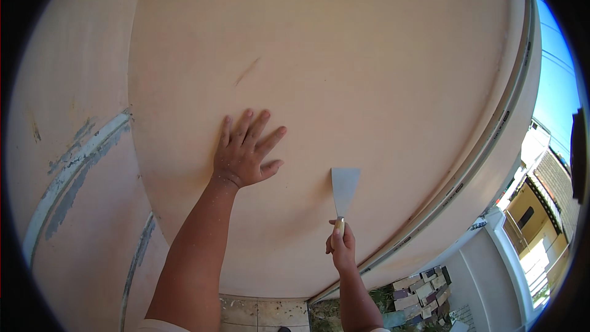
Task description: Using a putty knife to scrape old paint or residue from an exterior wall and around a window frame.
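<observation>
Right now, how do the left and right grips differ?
The left grip is open, fingers spread against the wall; the right grip is closed round the scraper. The left grip sits higher in the picture and looks larger than the right grip. Both are bare.

Small dark printed marks (453,193) spaced along long grey strip (482,157) at right of wall (344,86), too small to read

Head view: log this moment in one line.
left hand: fingers spread against wall | right hand: gripping scraper, blade upward | blade contact: unclear | wall: dark streak above left hand
</observation>
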Action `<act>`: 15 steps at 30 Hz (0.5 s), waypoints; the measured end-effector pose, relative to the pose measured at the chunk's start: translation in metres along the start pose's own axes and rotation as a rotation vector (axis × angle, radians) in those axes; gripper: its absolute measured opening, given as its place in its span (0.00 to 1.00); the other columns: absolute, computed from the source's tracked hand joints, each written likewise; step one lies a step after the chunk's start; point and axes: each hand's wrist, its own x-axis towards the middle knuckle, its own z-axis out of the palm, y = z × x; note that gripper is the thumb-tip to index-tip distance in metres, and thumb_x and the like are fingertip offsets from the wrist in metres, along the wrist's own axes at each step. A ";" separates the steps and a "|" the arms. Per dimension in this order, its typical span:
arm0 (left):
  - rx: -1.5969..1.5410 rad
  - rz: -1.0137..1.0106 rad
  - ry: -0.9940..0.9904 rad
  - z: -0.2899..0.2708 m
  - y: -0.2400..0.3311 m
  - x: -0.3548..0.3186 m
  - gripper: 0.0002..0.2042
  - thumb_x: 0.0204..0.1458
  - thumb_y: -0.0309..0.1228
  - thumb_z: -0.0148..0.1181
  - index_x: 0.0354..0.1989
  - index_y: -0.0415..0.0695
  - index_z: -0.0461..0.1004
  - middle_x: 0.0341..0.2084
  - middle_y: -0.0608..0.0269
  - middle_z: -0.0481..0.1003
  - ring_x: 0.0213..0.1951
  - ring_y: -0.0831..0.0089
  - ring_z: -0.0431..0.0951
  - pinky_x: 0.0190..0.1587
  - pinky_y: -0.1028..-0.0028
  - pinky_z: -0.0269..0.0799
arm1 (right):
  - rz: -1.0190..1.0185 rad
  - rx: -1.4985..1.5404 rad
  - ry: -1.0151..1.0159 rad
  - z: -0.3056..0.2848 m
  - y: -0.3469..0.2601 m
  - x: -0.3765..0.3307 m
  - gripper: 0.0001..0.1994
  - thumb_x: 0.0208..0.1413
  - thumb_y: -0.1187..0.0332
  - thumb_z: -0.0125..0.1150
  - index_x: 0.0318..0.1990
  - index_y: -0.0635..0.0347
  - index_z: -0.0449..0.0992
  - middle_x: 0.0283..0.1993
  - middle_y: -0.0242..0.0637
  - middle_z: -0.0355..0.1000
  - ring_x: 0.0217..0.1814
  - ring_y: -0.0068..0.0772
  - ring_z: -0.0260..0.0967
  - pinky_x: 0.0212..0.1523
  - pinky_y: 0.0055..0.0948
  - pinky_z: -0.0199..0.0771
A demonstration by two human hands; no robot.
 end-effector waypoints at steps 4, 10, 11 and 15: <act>0.024 0.002 0.055 -0.010 -0.010 0.000 0.35 0.42 0.58 0.62 0.64 0.71 0.64 0.69 0.67 0.57 0.70 0.62 0.53 0.68 0.45 0.44 | 0.020 -0.043 -0.090 0.034 -0.098 0.055 0.16 0.70 0.59 0.42 0.55 0.60 0.65 0.15 0.25 0.55 0.14 0.16 0.54 0.16 0.19 0.55; 0.047 -0.029 0.091 -0.007 -0.005 0.001 0.35 0.42 0.59 0.61 0.63 0.72 0.65 0.69 0.71 0.56 0.70 0.65 0.51 0.69 0.47 0.43 | 0.073 -0.102 -0.021 0.032 -0.073 0.034 0.12 0.69 0.61 0.44 0.52 0.57 0.64 0.14 0.26 0.56 0.12 0.17 0.53 0.13 0.19 0.54; 0.011 -0.008 0.104 -0.004 0.005 0.005 0.35 0.42 0.58 0.62 0.63 0.72 0.65 0.69 0.69 0.57 0.70 0.64 0.53 0.69 0.46 0.44 | 0.043 -0.087 -0.016 0.020 -0.068 0.028 0.11 0.69 0.61 0.45 0.51 0.56 0.64 0.14 0.26 0.56 0.12 0.17 0.54 0.13 0.19 0.53; -0.002 -0.023 0.105 -0.007 -0.002 -0.004 0.35 0.44 0.59 0.60 0.65 0.72 0.62 0.70 0.73 0.55 0.71 0.67 0.49 0.70 0.48 0.40 | 0.009 -0.161 -0.032 0.027 -0.098 0.050 0.10 0.68 0.62 0.46 0.51 0.54 0.62 0.15 0.26 0.59 0.13 0.16 0.56 0.13 0.17 0.51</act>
